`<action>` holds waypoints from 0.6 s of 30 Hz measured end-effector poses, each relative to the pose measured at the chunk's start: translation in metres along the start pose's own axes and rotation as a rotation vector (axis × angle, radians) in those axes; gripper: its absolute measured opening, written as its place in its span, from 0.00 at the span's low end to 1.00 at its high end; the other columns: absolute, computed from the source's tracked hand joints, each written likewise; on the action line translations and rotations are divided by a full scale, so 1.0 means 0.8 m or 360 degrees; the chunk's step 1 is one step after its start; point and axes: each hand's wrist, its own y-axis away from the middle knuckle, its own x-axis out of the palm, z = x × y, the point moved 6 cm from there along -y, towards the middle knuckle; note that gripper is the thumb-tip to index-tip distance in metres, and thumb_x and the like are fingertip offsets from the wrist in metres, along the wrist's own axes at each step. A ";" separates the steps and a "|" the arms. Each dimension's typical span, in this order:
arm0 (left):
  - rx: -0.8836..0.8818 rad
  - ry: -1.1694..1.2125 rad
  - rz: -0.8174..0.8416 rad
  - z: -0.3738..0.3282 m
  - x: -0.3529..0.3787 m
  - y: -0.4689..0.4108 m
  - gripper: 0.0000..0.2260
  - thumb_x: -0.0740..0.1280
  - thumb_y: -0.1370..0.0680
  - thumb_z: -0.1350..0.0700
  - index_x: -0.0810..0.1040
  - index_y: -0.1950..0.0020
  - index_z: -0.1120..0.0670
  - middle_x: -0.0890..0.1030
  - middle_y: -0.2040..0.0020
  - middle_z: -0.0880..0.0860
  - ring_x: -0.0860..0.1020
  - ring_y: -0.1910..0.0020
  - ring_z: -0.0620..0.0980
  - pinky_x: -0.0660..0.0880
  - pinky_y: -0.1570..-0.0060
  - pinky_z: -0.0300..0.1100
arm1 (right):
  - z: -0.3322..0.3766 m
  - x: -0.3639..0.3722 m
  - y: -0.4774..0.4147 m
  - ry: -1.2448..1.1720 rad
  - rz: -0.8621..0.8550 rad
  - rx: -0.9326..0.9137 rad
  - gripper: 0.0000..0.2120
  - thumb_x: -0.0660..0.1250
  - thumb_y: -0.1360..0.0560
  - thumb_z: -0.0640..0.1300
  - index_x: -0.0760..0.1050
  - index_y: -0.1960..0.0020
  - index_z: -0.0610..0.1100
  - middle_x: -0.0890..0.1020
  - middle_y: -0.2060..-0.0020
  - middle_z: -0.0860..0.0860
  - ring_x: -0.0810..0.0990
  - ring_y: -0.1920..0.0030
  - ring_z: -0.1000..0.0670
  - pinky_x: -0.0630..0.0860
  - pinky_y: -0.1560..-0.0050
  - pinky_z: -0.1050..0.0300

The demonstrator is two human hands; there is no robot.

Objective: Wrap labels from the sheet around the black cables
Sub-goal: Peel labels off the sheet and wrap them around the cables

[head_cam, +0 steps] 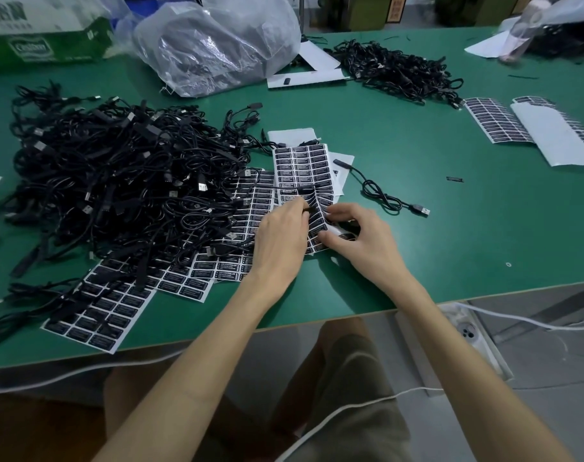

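A sheet of black labels (300,168) lies in front of me on the green table (434,228), its near end bent up. My left hand (280,238) pinches the end of a thin black cable (309,210) over that sheet. My right hand (354,235) curls its fingers round the sheet's lifted near edge, thumb and fingertips on the labels. A big tangled heap of black cables (117,181) lies to the left, partly covering more label sheets (117,305). One single cable (384,198) with a USB plug lies just right of the sheet.
A second cable heap (400,71) sits at the back right, a clear plastic bag (217,41) at the back middle and a green and white carton (43,31) at the back left. More label sheets (497,121) and white backing paper (557,138) lie at the right. The table's front edge (350,316) runs below my forearms.
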 end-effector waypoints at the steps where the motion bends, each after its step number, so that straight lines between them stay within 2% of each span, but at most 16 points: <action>1: 0.0011 0.0016 0.0012 -0.001 0.001 0.000 0.08 0.61 0.14 0.57 0.78 0.41 0.57 0.83 0.46 0.55 0.79 0.47 0.57 0.74 0.49 0.53 | -0.001 0.000 0.000 -0.0033 0.0004 0.0011 0.20 0.78 0.26 0.46 0.80 0.36 0.47 0.84 0.45 0.56 0.79 0.40 0.56 0.71 0.41 0.69; 3: 0.0035 0.0053 0.0016 -0.002 0.001 0.001 0.08 0.62 0.15 0.57 0.78 0.41 0.57 0.82 0.45 0.55 0.78 0.46 0.57 0.73 0.46 0.52 | -0.002 0.000 0.000 -0.0071 0.0011 0.0020 0.19 0.78 0.27 0.46 0.80 0.37 0.47 0.84 0.45 0.55 0.81 0.41 0.57 0.74 0.40 0.63; 7: 0.0141 -0.0010 -0.0024 -0.005 0.000 0.000 0.08 0.65 0.16 0.56 0.79 0.41 0.58 0.78 0.45 0.55 0.73 0.43 0.54 0.69 0.41 0.49 | -0.003 0.001 -0.002 -0.0045 0.0033 -0.0003 0.20 0.79 0.28 0.46 0.80 0.38 0.47 0.85 0.46 0.55 0.81 0.43 0.59 0.74 0.41 0.67; 11: 0.0177 0.0203 0.0145 -0.007 0.010 0.001 0.07 0.64 0.16 0.53 0.78 0.44 0.56 0.76 0.48 0.53 0.74 0.46 0.53 0.73 0.45 0.51 | 0.000 0.006 -0.003 0.0019 0.0056 -0.0062 0.22 0.80 0.30 0.45 0.80 0.39 0.46 0.84 0.47 0.56 0.79 0.45 0.62 0.69 0.46 0.74; 13: 0.0141 0.0247 0.0190 -0.004 0.014 -0.001 0.07 0.65 0.16 0.52 0.76 0.46 0.55 0.77 0.49 0.51 0.74 0.48 0.52 0.73 0.47 0.50 | 0.001 0.008 -0.003 0.0063 0.0053 -0.0094 0.21 0.79 0.30 0.46 0.80 0.39 0.45 0.84 0.47 0.55 0.79 0.44 0.59 0.71 0.45 0.69; 16: 0.0077 0.0281 0.0213 0.000 0.014 -0.006 0.08 0.68 0.18 0.49 0.75 0.50 0.53 0.77 0.52 0.49 0.74 0.52 0.50 0.71 0.51 0.46 | 0.001 0.008 -0.003 0.0130 0.0053 -0.0096 0.20 0.77 0.28 0.45 0.79 0.38 0.44 0.83 0.45 0.53 0.79 0.41 0.51 0.75 0.40 0.54; 18: 0.0006 0.0303 0.0241 0.004 0.014 -0.008 0.08 0.71 0.20 0.48 0.75 0.51 0.51 0.78 0.53 0.47 0.75 0.53 0.49 0.70 0.53 0.45 | 0.001 0.009 -0.003 0.0164 0.0063 -0.0090 0.20 0.76 0.27 0.44 0.79 0.37 0.45 0.83 0.44 0.52 0.78 0.40 0.48 0.75 0.39 0.50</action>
